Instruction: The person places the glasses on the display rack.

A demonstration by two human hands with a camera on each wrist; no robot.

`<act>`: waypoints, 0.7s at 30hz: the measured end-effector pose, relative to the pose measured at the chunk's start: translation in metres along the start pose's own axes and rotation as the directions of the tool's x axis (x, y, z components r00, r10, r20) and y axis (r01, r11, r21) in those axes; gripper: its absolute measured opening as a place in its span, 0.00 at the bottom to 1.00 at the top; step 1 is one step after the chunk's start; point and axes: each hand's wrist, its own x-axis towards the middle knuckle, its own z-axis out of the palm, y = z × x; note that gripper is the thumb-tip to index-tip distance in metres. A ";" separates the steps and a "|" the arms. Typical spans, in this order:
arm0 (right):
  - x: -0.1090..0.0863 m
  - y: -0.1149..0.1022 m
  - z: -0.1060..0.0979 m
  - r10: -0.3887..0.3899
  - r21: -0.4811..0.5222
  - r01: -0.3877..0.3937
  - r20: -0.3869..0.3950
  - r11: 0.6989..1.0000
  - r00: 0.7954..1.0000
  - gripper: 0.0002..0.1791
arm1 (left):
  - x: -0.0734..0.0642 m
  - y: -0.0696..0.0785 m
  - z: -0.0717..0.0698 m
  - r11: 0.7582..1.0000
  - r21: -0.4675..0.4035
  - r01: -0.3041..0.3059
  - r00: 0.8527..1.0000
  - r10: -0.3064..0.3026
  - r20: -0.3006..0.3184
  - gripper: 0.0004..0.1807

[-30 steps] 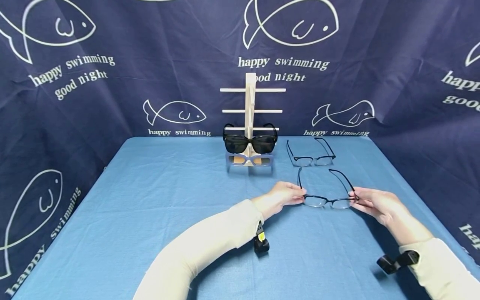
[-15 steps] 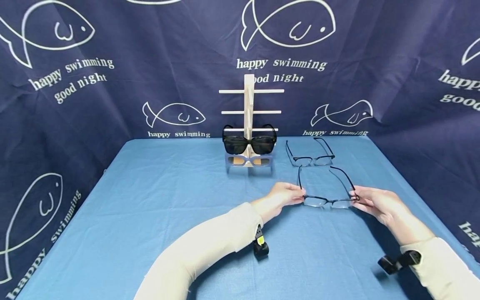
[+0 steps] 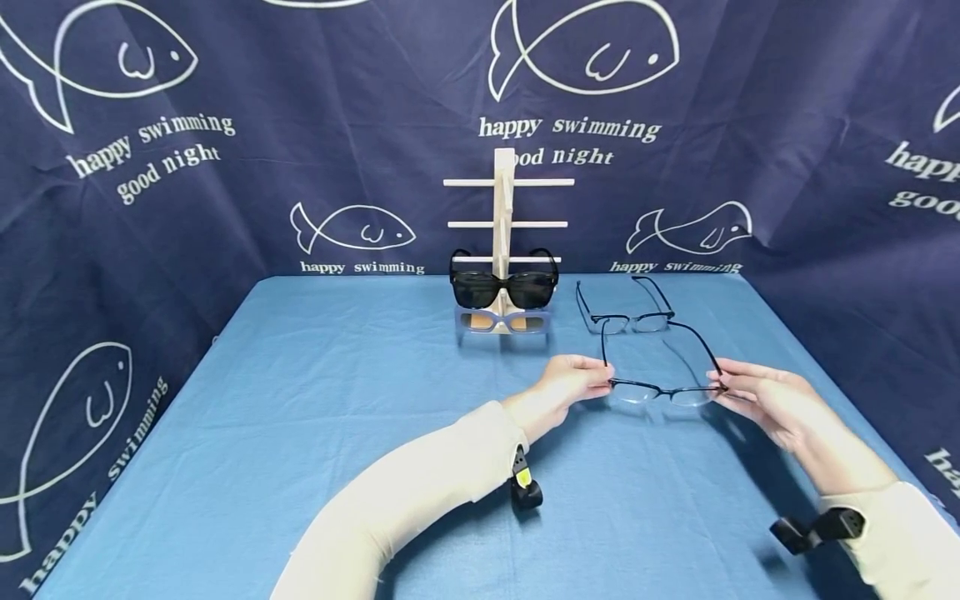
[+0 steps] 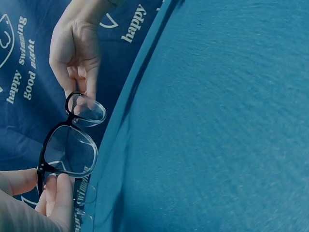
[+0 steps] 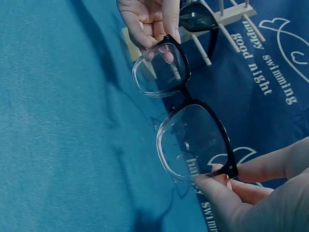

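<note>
My left hand [image 3: 566, 386] and right hand [image 3: 780, 408] pinch a pair of eyeglasses [image 3: 663, 391] by its two front corners, near the hinges. Its frame is black along the top and clear below, with the temples unfolded and pointing away from me. In the left wrist view the eyeglasses [image 4: 71, 119] are held off the blue cloth. The right wrist view shows thumb and fingers of the right hand [image 5: 275, 186] at one hinge corner, and the left hand [image 5: 150, 19] at the other. Just beyond lies a second pair of dark-topped eyeglasses [image 3: 633, 317], temples unfolded.
A wooden display stand [image 3: 503, 200] with several crossbars stands at the back middle. Black sunglasses [image 3: 532, 290] hang on it, above blue-framed glasses [image 3: 499, 317] with orange-brown lenses. Blue cloth covers the table [image 3: 315, 383]; a navy fish-print curtain [image 3: 420, 108] rises behind and at both sides.
Both hands have raised the held eyeglasses from low over the cloth and moved them slightly away from me. The right hand has shifted a little to the right.
</note>
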 end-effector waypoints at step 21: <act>-0.003 -0.006 0.000 -0.104 0.078 0.095 0.133 0.992 0.986 0.26 | -0.008 0.020 0.002 0.998 0.012 -0.066 0.998 0.066 -0.002 0.09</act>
